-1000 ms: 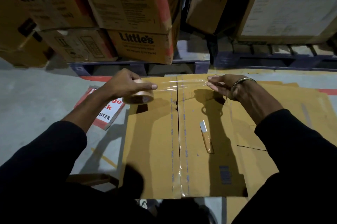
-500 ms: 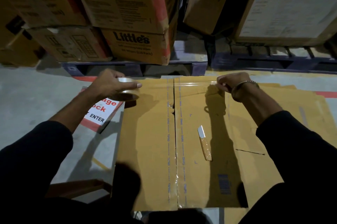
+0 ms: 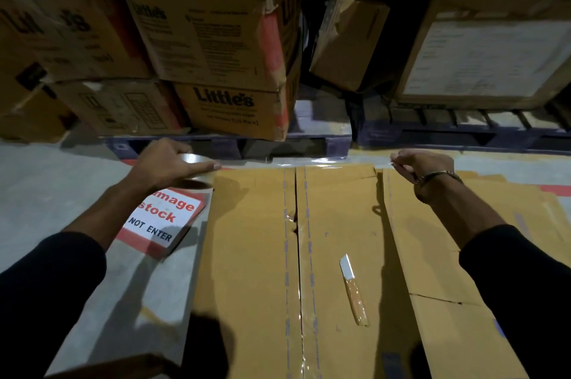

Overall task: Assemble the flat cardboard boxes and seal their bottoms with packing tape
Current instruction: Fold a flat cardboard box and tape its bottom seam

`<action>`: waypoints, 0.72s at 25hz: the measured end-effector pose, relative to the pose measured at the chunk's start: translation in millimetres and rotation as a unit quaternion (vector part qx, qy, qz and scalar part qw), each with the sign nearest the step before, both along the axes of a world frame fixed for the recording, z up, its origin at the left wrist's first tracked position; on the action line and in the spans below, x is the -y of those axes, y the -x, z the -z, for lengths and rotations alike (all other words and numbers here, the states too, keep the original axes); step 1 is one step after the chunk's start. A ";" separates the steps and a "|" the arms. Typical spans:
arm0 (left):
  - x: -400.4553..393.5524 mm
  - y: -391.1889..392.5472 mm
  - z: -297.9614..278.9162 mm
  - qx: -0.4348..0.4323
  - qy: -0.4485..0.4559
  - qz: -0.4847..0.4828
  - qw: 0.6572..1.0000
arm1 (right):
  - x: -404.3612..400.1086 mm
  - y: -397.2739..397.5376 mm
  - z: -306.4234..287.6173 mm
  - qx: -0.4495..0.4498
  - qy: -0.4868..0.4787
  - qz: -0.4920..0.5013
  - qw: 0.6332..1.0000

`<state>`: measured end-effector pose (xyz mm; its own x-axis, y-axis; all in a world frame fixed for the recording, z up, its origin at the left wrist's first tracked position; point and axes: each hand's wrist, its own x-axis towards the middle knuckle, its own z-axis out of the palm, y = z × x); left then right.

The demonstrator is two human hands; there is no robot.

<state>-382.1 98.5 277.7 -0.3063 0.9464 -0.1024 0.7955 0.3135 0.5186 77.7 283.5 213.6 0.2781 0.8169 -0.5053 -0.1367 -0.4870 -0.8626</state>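
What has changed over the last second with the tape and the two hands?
Both hands carried the stretched tape strip away from the person to the box's far edge. The left hand still grips the tape roll; the right hand still pinches the free end. The knife stayed put.

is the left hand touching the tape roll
Touching. The head view shows the left hand curled over the clear packing tape roll, forefinger stretched along its outer face, with no gap between them.
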 end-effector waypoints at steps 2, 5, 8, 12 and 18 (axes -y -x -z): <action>-4.7 6.6 4.0 0.032 0.006 -0.017 0.999 | -1.2 -5.1 0.4 -0.035 -0.001 0.014 0.999; -15.9 12.5 17.9 0.084 0.001 -0.034 0.996 | -6.5 -7.2 7.4 -0.045 0.013 0.030 0.998; -22.8 23.9 29.7 0.054 0.026 -0.039 0.997 | -7.7 -2.0 20.8 -0.042 0.009 0.033 0.999; -23.1 42.2 50.5 0.019 0.042 -0.072 0.996 | -6.5 1.6 29.6 -0.006 -0.046 0.045 0.998; -29.5 52.4 61.9 0.083 0.015 -0.087 0.993 | -22.0 2.2 31.7 -0.031 -0.034 0.045 0.998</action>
<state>-434.5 127.9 215.8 -0.4420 0.8761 -0.1925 0.6318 0.4565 0.6265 75.5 305.5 181.9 0.3222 0.8233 -0.4673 -0.2315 -0.4101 -0.8822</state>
